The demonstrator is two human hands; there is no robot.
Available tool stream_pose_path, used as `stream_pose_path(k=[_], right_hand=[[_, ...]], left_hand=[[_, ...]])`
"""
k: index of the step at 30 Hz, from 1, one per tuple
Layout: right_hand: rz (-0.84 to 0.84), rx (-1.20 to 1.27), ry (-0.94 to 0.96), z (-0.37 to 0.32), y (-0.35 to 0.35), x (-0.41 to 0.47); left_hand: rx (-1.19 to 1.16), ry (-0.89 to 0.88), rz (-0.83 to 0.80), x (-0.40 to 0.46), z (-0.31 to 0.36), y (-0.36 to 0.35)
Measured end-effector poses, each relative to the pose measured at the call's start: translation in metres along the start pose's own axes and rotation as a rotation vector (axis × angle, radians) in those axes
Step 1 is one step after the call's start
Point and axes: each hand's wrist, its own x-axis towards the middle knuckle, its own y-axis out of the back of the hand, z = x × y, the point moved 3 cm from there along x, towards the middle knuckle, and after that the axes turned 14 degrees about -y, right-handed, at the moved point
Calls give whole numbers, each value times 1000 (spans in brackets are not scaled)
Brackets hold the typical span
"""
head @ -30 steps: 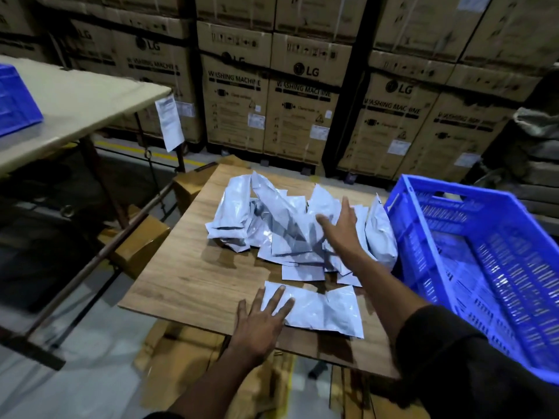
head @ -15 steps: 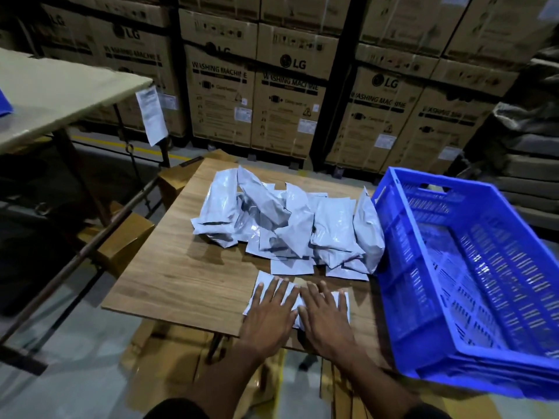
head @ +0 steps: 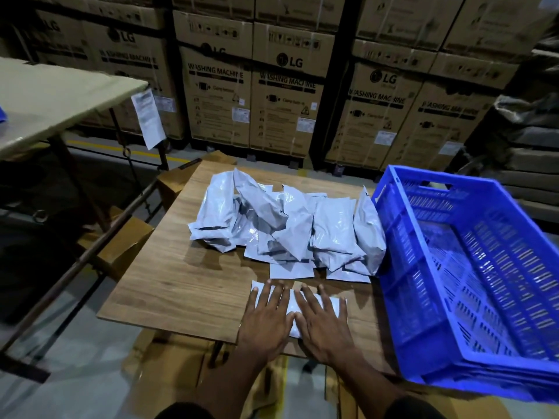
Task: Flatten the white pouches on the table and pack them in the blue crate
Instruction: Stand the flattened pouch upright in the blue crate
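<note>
Pressing down side by side, the left hand (head: 266, 322) and the right hand (head: 322, 322) lie flat on one white pouch (head: 292, 306) at the near edge of the wooden table (head: 187, 285). All the fingers are straight and slightly spread, palms down, nothing pinched or curled. The hands cover most of this pouch; only its far-left corner, a strip between the hands and a bit at the right edge show, so its full outline is hidden. Both forearms run out of the bottom of the frame, and dark sleeves are only partly visible there.

Under the table's near edge sits brown cardboard (head: 169, 373), mostly hidden by the tabletop and the arms.

Just beyond the hands lies the pile of pouches (head: 284, 228), crumpled and overlapping, so a count cannot be made. A few flat ones poke out from under its near side. The rightmost pouch stands nearly upright, leaning against or just beside the wall of the blue crate (head: 393, 267); whether they touch cannot be told.

The crate stands to the right of the table, tilted in view, its near right part cut off by the frame edge. Its slatted bottom shows.

To the left, a pale table (head: 60, 98) is cut off, with a paper sheet (head: 148, 119) hanging from its corner. Behind everything rise stacked cardboard boxes (head: 284, 95) printed "LG" and "WASHING MACHINE"; smaller print is unreadable.
</note>
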Motion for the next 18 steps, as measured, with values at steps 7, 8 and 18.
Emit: stream_pose_path(k=[7, 8, 18], right_hand=[[47, -13, 6, 2, -11, -3], [49, -24, 11, 2, -12, -3], [70, 4, 1, 3, -15, -4]], left_hand=[[-5, -6, 35, -6, 2, -5], [-4, -5, 36, -6, 2, -4], [-4, 1, 16, -7, 4, -4]])
